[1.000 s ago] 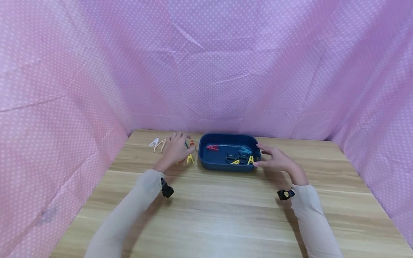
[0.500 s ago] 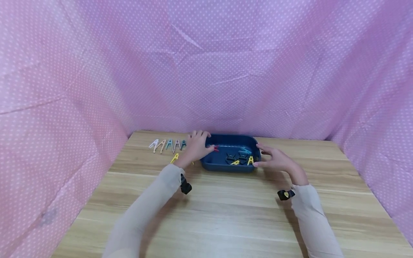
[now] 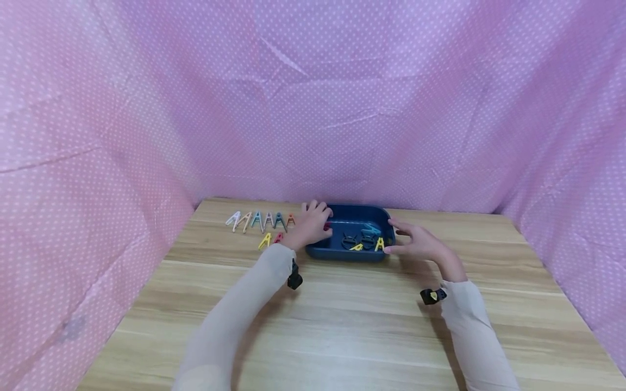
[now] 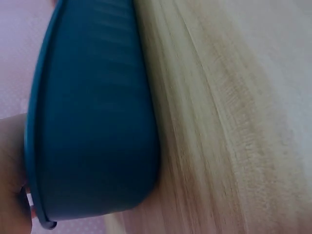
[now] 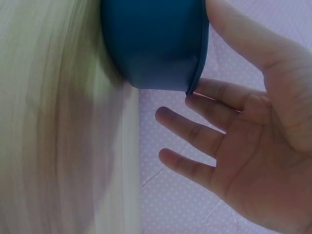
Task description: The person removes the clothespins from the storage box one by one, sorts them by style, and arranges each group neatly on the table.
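Observation:
A dark blue bin (image 3: 349,254) stands near the table's back edge. My left hand (image 3: 309,225) reaches over its left end, thumb and fingers apart around a red clothespin (image 3: 327,225) that is mostly hidden. My right hand (image 3: 421,241) touches the bin's right end, its thumb and first fingers against the rim; two other fingers (image 5: 190,127) stretch out free in the right wrist view. Inside the bin also lie blue clothespins (image 3: 370,228), a yellow clothespin (image 3: 380,244), another yellow clothespin (image 3: 357,246) and two black round clips (image 3: 349,241).
Left of the bin, a row of clothespins runs from a white clothespin (image 3: 233,219) to an orange clothespin (image 3: 290,219). In front of it lie a yellow clothespin (image 3: 265,240) and a red clothespin (image 3: 278,238). Pink dotted cloth (image 3: 342,108) hangs behind the wooden table (image 3: 342,326).
My left hand has moved right, from the clothespins on the table to over the bin's left end, uncovering the row. The right hand stays at the bin's right end.

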Demonstrator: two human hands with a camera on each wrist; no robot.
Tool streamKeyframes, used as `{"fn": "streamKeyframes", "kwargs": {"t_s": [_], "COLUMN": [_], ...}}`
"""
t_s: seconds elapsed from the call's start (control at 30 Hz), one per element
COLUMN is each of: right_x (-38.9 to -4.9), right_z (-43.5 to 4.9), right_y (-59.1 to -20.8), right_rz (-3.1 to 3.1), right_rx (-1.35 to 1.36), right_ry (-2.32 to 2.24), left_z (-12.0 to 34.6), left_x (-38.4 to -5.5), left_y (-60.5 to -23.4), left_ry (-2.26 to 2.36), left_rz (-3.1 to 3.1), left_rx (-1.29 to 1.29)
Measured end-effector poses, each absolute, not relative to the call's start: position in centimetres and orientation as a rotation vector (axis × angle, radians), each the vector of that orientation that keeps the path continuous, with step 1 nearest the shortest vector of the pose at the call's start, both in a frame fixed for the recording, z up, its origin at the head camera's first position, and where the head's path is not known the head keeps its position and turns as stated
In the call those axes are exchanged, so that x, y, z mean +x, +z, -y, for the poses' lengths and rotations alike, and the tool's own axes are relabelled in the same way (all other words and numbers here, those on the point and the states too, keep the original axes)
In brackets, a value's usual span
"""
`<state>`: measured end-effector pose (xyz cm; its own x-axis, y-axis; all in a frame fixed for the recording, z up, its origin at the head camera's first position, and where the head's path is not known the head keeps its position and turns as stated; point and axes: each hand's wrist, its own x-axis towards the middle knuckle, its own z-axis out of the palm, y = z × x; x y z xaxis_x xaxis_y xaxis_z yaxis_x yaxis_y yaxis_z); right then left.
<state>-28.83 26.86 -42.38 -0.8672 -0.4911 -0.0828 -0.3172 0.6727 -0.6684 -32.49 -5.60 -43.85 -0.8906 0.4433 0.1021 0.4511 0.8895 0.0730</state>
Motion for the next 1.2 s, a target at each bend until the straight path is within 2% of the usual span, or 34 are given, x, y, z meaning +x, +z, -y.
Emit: {"fn": "streamKeyframes", "kwargs": {"t_s": [0.47, 0.7, 1.2], "right_x": [-28.8, -28.9, -28.9], "right_z": [-26.8, -26.8, -26.9], "right_y": [-42.5, -42.5, -42.6], "right_rz": [-2.629, -2.639, -2.636], "right_rx": [-0.626, -0.637, -0.654], "right_ry": [-0.986, -0.975, -0.979], "left_z": [4.8, 4.7, 4.5], "left_x": [-33.4, -33.1, -33.6], "left_y": [-45.2, -44.5, -45.0], "left_ry": [0.067, 0.129, 0.091], "left_rz": [3.025, 3.055, 3.053], "left_rx": [-0.715, -0.725, -0.819]}}
